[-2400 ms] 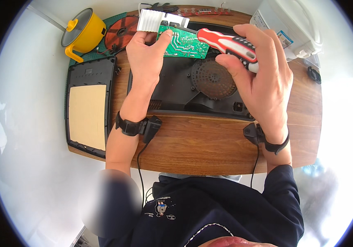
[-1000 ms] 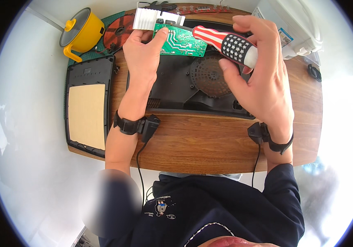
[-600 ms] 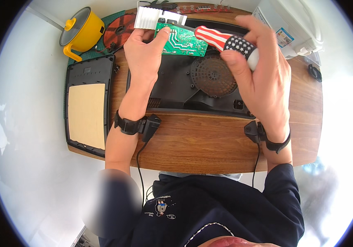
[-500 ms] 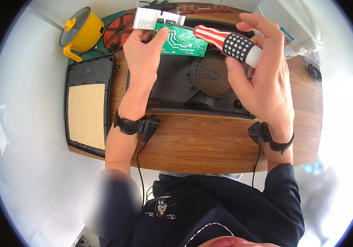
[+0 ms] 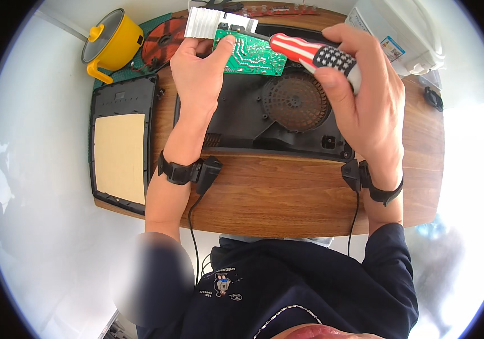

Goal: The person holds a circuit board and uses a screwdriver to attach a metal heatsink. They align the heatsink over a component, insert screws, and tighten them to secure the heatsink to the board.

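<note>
My left hand (image 5: 198,76) is closed on a green circuit board (image 5: 256,61), thumb on its soldered face. A ribbed silver heat sink (image 5: 203,24) is joined to the board's upper left. In my right hand (image 5: 369,107) is a screwdriver (image 5: 295,48) with a red-and-white striped handle and a star-patterned dark end. Its shaft points left along the board's upper edge, toward the dark parts beside the heat sink; the exact tip contact cannot be made out. Both are held above a black plastic housing (image 5: 230,113) with a round vent grille (image 5: 295,101).
On the left lies a black-framed panel (image 5: 119,152) with a beige sheet. Behind it are a yellow pot (image 5: 120,45) and a reddish round coil (image 5: 163,42) on a green mat. At the back right stands a white container (image 5: 389,34), with a small black part (image 5: 433,99) nearby.
My right thumb and fingers have closed in around the screwdriver handle, which was held more loosely before. The hand has turned slightly. The board has stayed nearly in place.
</note>
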{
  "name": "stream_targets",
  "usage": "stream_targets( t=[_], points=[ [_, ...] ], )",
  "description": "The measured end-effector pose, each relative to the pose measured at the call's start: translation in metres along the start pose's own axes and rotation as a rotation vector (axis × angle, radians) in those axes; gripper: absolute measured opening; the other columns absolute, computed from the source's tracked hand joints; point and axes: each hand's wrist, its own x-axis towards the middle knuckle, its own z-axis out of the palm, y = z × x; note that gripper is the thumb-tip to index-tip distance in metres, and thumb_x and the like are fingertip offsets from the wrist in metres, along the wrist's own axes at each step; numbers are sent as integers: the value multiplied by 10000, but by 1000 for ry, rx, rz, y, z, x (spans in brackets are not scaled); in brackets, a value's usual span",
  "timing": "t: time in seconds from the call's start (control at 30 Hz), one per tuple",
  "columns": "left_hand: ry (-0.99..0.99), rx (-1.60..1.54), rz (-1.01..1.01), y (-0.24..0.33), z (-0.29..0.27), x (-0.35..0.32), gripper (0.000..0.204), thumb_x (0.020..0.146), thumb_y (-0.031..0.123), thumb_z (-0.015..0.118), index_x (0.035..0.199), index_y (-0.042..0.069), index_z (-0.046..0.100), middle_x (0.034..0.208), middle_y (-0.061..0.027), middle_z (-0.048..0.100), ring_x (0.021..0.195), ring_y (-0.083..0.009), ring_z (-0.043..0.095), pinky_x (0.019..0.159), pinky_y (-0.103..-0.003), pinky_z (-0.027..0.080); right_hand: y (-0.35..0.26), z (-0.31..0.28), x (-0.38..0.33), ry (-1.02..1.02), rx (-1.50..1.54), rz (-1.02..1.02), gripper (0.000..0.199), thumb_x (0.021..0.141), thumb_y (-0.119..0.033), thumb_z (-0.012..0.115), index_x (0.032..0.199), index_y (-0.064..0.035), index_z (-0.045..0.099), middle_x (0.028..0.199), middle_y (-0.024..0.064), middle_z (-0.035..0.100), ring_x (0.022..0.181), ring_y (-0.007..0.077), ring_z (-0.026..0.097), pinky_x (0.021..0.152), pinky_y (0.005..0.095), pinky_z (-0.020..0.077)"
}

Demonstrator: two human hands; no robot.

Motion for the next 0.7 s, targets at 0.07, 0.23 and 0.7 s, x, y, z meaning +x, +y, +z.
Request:
stream_targets(
  t=[0.07,0.23,0.7],
  points=[
    [8,-2,-20,-3,-3,2,359,902,82,819,1217,-41,696,1060,-81,758,929,-73,658,854,-238,499,-8,0,1,10,29,21,413,921,-94,736,1294,-24,576,1068,143,647,952,297,638,878,358,513],
    [16,57,-17,1,0,0,366,902,79,817,1224,-40,691,1055,-82,756,929,-77,662,856,-240,500,-5,4,1,40,-44,-77,424,944,-132,733,1322,-33,568,1078,121,656,889,285,647,855,362,531],
    [-2,-75,-37,-2,-1,2,347,912,60,803,1217,-53,684,1078,-95,753,958,-104,675,873,-263,511,-11,10,1,48,-27,66,418,856,0,764,1235,-53,597,1109,75,636,922,221,629,697,298,540]
  ],
)
